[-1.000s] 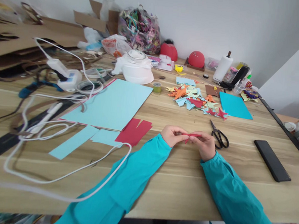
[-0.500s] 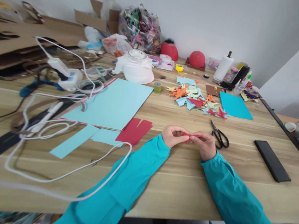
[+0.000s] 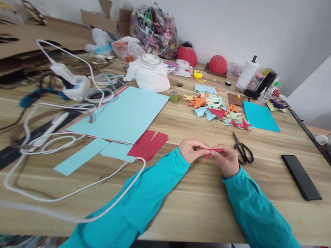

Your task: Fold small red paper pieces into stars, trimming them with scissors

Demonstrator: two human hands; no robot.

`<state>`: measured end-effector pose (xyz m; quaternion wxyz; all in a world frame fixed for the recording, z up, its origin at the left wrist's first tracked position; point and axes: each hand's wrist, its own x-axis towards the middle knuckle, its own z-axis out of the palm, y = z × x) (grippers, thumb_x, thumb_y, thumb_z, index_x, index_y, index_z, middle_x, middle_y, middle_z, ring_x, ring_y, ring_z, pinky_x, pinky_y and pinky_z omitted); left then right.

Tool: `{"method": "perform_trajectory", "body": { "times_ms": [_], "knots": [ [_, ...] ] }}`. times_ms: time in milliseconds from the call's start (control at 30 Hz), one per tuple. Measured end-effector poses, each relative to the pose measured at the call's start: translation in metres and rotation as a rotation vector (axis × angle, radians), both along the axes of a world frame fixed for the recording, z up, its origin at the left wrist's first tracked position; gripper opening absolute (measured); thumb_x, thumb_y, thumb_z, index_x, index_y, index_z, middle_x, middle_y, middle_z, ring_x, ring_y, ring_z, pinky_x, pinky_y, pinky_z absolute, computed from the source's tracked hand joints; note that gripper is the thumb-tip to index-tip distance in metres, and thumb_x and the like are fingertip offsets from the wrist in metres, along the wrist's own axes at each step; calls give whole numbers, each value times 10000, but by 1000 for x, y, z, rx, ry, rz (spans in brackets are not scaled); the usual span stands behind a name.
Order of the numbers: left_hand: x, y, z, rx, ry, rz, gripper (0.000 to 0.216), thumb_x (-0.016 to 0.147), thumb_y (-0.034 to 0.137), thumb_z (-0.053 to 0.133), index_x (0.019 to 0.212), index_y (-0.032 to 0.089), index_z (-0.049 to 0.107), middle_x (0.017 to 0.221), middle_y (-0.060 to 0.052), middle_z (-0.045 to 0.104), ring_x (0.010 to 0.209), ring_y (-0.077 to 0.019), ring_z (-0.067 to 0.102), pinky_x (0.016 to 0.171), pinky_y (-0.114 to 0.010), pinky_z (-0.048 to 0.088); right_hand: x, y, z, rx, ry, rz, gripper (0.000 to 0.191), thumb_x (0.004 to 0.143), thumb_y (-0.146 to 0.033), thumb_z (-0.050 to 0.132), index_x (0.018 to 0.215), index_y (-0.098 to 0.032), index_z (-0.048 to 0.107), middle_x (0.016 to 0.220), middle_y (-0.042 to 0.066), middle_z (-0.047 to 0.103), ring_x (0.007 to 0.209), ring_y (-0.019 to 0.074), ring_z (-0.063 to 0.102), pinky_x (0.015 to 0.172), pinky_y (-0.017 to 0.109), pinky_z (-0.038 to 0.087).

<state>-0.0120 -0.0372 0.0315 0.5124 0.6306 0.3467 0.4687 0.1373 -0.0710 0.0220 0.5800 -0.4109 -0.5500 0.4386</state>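
Note:
Between my two hands is a small piece of folded red paper [image 3: 208, 155], mostly hidden by the fingers. My left hand [image 3: 192, 150] pinches its left end, thumb against fingers. The other end is pinched by my right hand [image 3: 225, 160], the fingertips of both hands almost meeting. Black-handled scissors [image 3: 243, 150] lie just right of my right hand. Red paper pieces [image 3: 149, 145] rest to the left, beside light blue strips [image 3: 81, 156]. Farther back is a pile of folded paper cranes [image 3: 212, 106] in orange, blue, yellow and red.
A large light blue sheet [image 3: 123, 113] lies left of centre. A white cable [image 3: 71, 218] loops across the left side and over my left sleeve. On the right are a black phone [image 3: 301, 177] and a turquoise sheet [image 3: 261, 116]. A thread spool [image 3: 173, 96] stands mid-table.
Both hands stay in nearly the same place, still pinching the red paper. A little more of its pointed lower tip shows below the fingers. The view shifts very slightly.

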Motion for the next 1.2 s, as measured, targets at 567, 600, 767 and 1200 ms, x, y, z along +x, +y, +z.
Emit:
{"method": "perform_trajectory", "body": {
  "times_ms": [567, 600, 767, 1200],
  "knots": [
    [1, -2, 6, -178, -51, -61, 287, 519, 373, 726, 604, 119, 625, 507, -26, 622, 461, -100, 533, 469, -212, 419, 3, 4, -7, -50, 168, -53, 161, 619, -211, 701, 776, -193, 674, 622, 0, 659, 527, 119, 581, 548, 269, 471],
    [1, -3, 7, -201, -62, -86, 291, 516, 377, 726, 606, 121, 622, 501, -23, 621, 458, -101, 536, 470, -213, 421, 4, 4, -7, -47, 160, -51, 141, 616, -211, 702, 753, -191, 674, 620, 2, 658, 527, 122, 582, 548, 272, 473],
    [1, 0, 8, -266, -72, -96, 295, 505, 369, 730, 604, 122, 604, 469, -3, 602, 431, -89, 515, 448, -205, 393, 2, 2, -6, -60, 127, -77, 165, 605, -233, 711, 757, -187, 671, 621, 11, 668, 538, 134, 588, 566, 293, 487],
    [5, 0, -2, -374, -92, -235, 378, 614, 467, 649, 657, 92, 660, 569, -56, 643, 494, -122, 571, 499, -240, 460, -1, -1, 1, -79, 89, -1, 108, 630, -253, 701, 712, -184, 683, 586, 6, 659, 498, 128, 576, 496, 267, 468]
  ]
}}
